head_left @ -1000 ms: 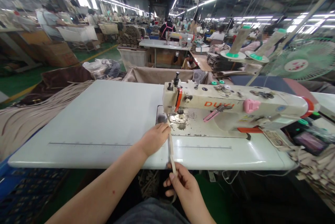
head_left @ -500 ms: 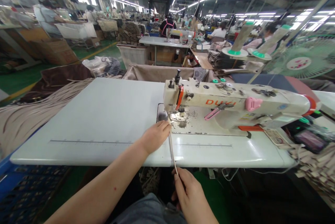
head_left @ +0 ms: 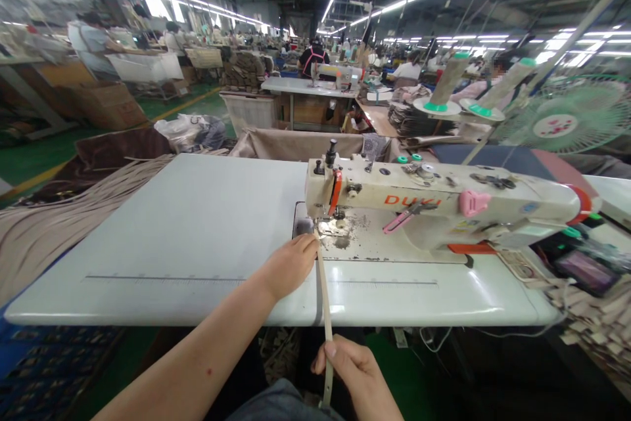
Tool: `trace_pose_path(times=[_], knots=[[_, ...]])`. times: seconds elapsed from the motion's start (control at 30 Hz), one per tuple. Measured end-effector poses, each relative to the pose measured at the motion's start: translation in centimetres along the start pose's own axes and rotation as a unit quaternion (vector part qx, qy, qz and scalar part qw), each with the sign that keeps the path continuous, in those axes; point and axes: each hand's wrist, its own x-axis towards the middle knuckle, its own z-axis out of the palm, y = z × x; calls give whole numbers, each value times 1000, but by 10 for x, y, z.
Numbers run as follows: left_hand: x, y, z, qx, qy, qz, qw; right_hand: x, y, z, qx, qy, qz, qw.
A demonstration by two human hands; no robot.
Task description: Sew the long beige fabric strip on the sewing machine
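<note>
The strip [head_left: 325, 303] reaches the sewing machine [head_left: 367, 188] mid-frame — length seemingly unsewn below, right hand [head_left: 357, 372] pinching it, left hand [head_left: 290, 266] grip I can't tell.

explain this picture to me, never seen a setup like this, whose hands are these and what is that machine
You are seeing through a camera worn on the worker's own head, looking forward and down. The pale machine is a sewing machine, set on a white table. The left hand has its fingertips at a narrow beige strip, close to the needle area. The right hand grips that strip lower down, past the table's front edge. A heap of long strips lies beyond the table's left side.
</note>
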Motion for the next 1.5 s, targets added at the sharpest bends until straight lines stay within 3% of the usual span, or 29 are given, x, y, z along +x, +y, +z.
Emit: trace_pose_path(times=[0.33,0.5,0.77,1.0,1.13,1.27,1.5], knots=[[3,1,-1,-7,-4,2,1000,7,9,-1,-2,-11,-10,1000],[3,2,-1,-11,9,-11,1000,3,-2,-2,20,-24,4,1000],[0,4,-1,-42,24,-13,999,5,0,-4,24,-75,-39,996],[0,5,-9,-90,8,-24,996,7,-7,-5,-5,-16,-65,998],[0,5,-9,-77,1,-27,997,8,-10,-1,56,23,-20,998],[0,5,-9,-40,-3,-14,999,8,-5,3,145,14,30,989],[0,4,-8,-9,-7,7,1000,3,6,3,118,9,5,993]])
